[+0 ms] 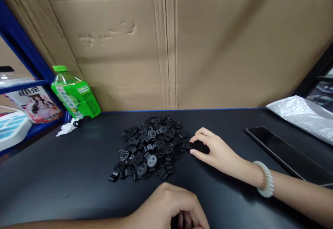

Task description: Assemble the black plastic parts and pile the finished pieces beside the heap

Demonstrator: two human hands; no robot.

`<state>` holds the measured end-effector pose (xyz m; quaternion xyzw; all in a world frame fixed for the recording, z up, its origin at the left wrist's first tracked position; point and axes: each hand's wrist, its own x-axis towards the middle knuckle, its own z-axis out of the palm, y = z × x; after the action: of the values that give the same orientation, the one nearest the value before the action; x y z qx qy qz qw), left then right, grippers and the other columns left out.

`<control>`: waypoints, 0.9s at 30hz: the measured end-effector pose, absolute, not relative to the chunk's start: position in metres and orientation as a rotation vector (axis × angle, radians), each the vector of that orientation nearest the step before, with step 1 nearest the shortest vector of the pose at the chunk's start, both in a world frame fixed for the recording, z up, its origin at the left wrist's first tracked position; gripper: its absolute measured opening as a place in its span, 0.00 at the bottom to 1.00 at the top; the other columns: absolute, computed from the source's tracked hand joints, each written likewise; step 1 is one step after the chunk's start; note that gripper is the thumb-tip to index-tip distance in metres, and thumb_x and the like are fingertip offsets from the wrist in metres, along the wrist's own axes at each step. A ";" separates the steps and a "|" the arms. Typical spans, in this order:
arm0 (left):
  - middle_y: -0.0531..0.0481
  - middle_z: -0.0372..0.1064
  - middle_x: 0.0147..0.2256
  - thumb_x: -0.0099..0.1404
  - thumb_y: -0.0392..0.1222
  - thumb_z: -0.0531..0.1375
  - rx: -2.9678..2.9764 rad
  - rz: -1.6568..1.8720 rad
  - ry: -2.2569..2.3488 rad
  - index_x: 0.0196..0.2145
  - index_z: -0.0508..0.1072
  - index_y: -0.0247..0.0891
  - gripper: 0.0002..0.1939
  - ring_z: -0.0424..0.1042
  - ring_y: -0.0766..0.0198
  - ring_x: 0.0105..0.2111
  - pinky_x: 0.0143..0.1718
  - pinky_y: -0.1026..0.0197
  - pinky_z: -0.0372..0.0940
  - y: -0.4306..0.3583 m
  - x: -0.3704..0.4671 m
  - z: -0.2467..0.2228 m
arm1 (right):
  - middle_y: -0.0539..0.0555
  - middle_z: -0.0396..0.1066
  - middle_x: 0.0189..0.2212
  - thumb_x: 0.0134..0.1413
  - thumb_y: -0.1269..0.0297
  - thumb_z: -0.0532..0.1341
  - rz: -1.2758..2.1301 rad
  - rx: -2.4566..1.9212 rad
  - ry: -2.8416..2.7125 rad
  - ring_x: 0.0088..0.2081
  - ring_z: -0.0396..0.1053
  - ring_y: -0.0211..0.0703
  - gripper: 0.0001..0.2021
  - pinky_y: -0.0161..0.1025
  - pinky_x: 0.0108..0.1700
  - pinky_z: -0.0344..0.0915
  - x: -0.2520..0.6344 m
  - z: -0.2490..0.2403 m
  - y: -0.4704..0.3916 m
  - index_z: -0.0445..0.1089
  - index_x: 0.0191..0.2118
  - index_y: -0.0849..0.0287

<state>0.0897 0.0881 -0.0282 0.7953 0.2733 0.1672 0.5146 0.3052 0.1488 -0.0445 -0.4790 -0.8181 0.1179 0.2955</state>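
A heap of small black plastic parts (pixel 149 145), round discs with holes and short tabs, lies on the black tabletop. At the heap's right edge, my right hand (pixel 212 147) has its thumb and fingertips closed around one black plastic part (pixel 191 145), which still touches its neighbours. My left hand (pixel 174 204) is curled at the bottom of the view, in front of the heap. Its fingers are bent inward and partly cut off by the frame, so whatever they hold is hidden.
A phone (pixel 288 156) and a silvery plastic bag (pixel 301 114) lie at the right. On the left are a green-labelled bottle (pixel 75 95), a crumpled white tissue (pixel 67 128) and a blue shelf (pixel 39 119). Cardboard (pixel 125 48) walls the back edge.
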 end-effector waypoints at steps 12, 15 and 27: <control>0.50 0.67 0.37 0.64 0.33 0.58 1.542 0.792 0.772 0.43 0.66 0.40 0.10 0.70 0.66 0.32 0.34 0.64 0.68 0.088 0.091 -0.026 | 0.50 0.70 0.34 0.52 0.74 0.63 0.499 -0.963 -2.064 0.35 0.69 0.39 0.16 0.37 0.38 0.67 0.300 -0.022 0.089 0.69 0.46 0.52; 0.51 0.67 0.37 0.64 0.33 0.59 1.516 0.769 0.755 0.41 0.66 0.39 0.08 0.70 0.67 0.35 0.36 0.64 0.68 0.088 0.091 -0.025 | 0.50 0.70 0.37 0.51 0.71 0.66 0.649 -0.892 -2.051 0.39 0.69 0.39 0.15 0.37 0.42 0.68 0.298 -0.022 0.083 0.70 0.44 0.52; 0.55 0.69 0.34 0.59 0.32 0.65 1.359 0.753 0.697 0.39 0.67 0.39 0.12 0.71 0.70 0.32 0.34 0.68 0.68 0.091 0.092 -0.025 | 0.44 0.68 0.34 0.46 0.71 0.70 1.173 -0.892 -1.817 0.37 0.69 0.33 0.22 0.29 0.38 0.70 0.289 -0.030 0.079 0.65 0.46 0.49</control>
<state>0.0917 0.0914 -0.0253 0.6002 0.3080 0.3328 0.6590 0.2889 0.0793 -0.0300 -0.3510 -0.7152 0.4616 0.3902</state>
